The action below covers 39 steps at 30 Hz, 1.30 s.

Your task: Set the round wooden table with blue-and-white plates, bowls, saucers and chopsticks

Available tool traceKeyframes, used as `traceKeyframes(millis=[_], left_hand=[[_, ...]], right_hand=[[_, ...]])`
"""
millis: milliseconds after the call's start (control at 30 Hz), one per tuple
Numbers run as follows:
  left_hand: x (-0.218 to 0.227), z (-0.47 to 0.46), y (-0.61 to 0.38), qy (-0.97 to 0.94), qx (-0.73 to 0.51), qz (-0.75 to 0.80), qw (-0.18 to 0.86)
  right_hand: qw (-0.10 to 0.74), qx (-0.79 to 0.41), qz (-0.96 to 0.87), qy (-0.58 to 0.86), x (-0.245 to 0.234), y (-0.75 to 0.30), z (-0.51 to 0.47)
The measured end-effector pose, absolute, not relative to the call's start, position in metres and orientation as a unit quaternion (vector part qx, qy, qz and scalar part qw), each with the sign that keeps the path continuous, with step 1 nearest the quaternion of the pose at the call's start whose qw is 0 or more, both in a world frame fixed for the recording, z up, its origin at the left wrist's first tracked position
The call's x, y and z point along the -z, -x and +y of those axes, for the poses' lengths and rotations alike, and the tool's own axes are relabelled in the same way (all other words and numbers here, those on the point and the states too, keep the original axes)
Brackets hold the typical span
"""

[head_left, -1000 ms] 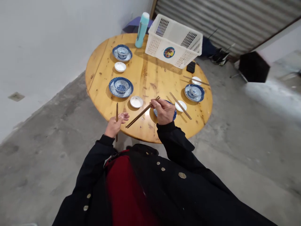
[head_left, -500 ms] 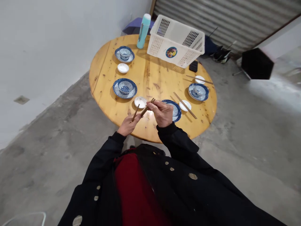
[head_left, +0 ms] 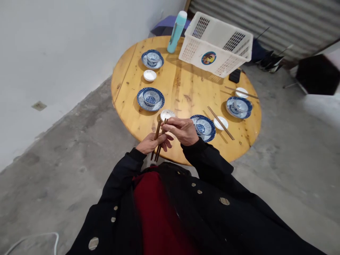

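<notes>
Several brown chopsticks (head_left: 157, 130) are between my two hands at the table's near edge. My left hand (head_left: 152, 142) is closed around them, some of its fingers spread behind. With thumb and fingertips, my right hand (head_left: 183, 130) pinches the upper ends of some of these chopsticks. A small white dish (head_left: 167, 114) lies just beyond my hands, partly hidden. Right of my right hand sits a blue-patterned plate (head_left: 211, 136) with a bowl (head_left: 203, 126) on it. Next to it, a pair of chopsticks (head_left: 221, 123) rests across another white dish (head_left: 224, 121).
On the round wooden table (head_left: 183, 92) stand more blue plates with bowls (head_left: 151, 97). Further right, chopsticks (head_left: 251, 95) lie over a dish. A white plastic basket (head_left: 220, 65), a turquoise flask (head_left: 176, 33) and a black phone-like object (head_left: 234, 75) are at the back.
The chopsticks have turned more upright, their lower ends now showing below my left hand. Some left fingers have spread. The whole view has shifted, so the table appears further right.
</notes>
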<state>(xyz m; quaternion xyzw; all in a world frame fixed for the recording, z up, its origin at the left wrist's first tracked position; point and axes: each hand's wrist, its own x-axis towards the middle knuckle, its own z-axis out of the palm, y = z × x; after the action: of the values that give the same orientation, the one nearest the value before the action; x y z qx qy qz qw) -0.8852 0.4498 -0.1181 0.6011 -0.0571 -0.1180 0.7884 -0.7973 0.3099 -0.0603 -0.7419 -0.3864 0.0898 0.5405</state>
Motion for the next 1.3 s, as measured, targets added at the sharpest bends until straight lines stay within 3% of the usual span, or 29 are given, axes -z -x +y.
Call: traceKeyframes(millis=[500,900,1300], left_hand=[[0.112,0.451,0.889,-0.607,0.121,-0.049,0.784],[0.115,0.446,0.892,-0.597,0.178,-0.078,0.778],[0.119,0.45,0.895,-0.594,0.169,-0.05,0.785]], right_hand=[[0.565,-0.132,-0.416,0.7,0.045,0.783,0.31],[0.525,-0.198,-0.52,0.644,0.037,0.774,0.304],[0.524,-0.16,-0.486,0.68,0.041,0.776,0.313]])
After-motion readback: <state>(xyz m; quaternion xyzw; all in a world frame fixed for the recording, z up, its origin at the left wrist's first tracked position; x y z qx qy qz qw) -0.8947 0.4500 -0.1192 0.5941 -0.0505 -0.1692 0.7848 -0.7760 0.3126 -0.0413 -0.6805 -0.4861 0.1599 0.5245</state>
